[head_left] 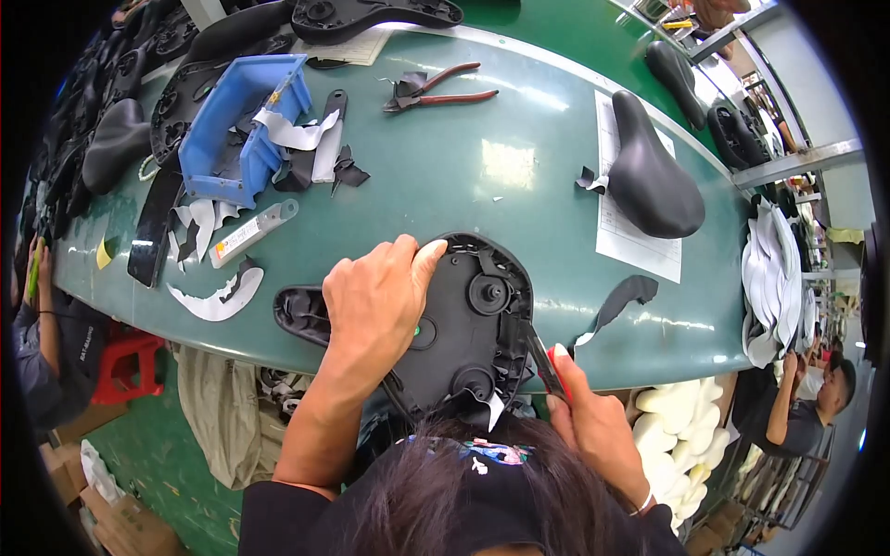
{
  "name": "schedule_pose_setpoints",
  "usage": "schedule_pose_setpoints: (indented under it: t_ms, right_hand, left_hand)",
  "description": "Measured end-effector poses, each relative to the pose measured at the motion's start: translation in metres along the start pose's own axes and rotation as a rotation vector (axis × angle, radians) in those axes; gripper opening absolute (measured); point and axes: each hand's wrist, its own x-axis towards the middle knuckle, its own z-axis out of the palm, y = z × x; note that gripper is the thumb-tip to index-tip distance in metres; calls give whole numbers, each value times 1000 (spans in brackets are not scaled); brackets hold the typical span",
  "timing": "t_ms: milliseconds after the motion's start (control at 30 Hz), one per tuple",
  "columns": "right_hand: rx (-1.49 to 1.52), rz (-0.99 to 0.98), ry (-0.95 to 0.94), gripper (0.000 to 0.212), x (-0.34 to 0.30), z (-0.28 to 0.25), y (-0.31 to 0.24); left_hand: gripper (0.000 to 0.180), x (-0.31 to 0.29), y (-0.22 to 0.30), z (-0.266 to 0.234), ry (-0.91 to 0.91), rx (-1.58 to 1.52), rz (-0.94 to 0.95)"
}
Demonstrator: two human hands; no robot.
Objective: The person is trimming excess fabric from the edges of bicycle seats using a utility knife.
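Note:
A black bicycle saddle [454, 324] lies upside down at the table's near edge, its ribbed plastic underside facing up. My left hand [375, 296] grips it across the middle, thumb pressed by the far rim. In my right hand [598, 431] is a red-handled utility knife [549, 369], its blade against the saddle's right rim. From the near rim hangs a loose black and white strip of cover [489, 408]. A curled dark offcut [626, 301] rests on the table to the right of the knife. My head and hair hide part of the saddle's near end.
A blue bin [195, 153] with scraps stands at the left, near another cutter [255, 232]. Red-handled pincers [440, 90] lie farther back. A finished-looking saddle [649, 171] sits on paper at the right. Two people [820, 408], [51, 334] are at the sides.

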Motion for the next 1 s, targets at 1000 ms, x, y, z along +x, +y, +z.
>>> schedule_pose_setpoints:
  t_ms: [1000]
  right_hand:
    - [-267, -461, 331, 53, 134, -34, 27]
  left_hand:
    - [19, 66, 20, 28, 111, -148, 293]
